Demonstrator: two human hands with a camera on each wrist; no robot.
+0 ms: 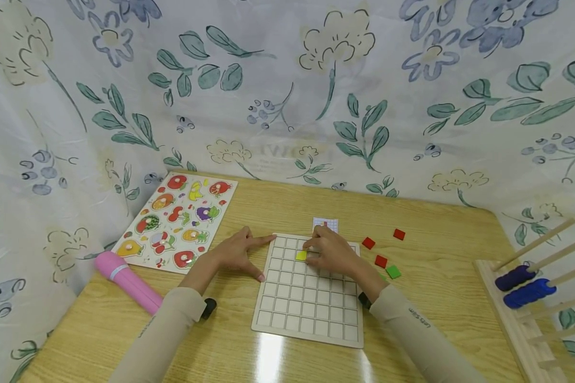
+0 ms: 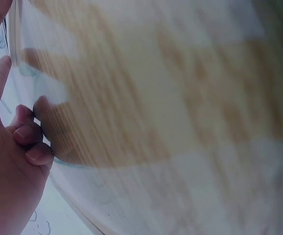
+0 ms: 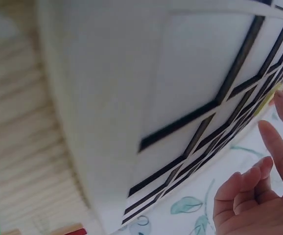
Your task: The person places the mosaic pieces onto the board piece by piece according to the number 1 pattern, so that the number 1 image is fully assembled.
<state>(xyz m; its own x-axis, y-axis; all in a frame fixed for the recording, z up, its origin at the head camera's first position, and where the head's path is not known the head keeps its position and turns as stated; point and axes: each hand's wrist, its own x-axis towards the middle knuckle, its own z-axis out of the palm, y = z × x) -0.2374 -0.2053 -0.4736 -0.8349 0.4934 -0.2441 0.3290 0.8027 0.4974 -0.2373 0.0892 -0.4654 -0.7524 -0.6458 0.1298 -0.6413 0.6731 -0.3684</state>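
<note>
A pale wooden grid board (image 1: 306, 309) lies flat in front of me. Along its left edge, my left hand (image 1: 232, 252) has thumb and index finger spread apart, their tips right at the rim. Its other fingers are folded in the left wrist view, beside the palm (image 2: 11, 166). Over the upper part of the grid, my right hand (image 1: 334, 252) pinches a small yellow square tile (image 1: 301, 256) at its right side. The yellow tile (image 3: 267, 101) shows as a sliver by the fingertips in the right wrist view. A printed grid card (image 1: 332, 224) is partly hidden behind the right hand.
Red tiles (image 1: 380, 261) and a green tile (image 1: 393, 272) are scattered right of the board. A fruit puzzle (image 1: 174, 223) and a pink cylinder (image 1: 139, 287) lie at left. At right stands a wooden peg rack (image 1: 500, 314) with blue discs (image 1: 529, 293). Floral cloth (image 1: 278, 106) hangs behind.
</note>
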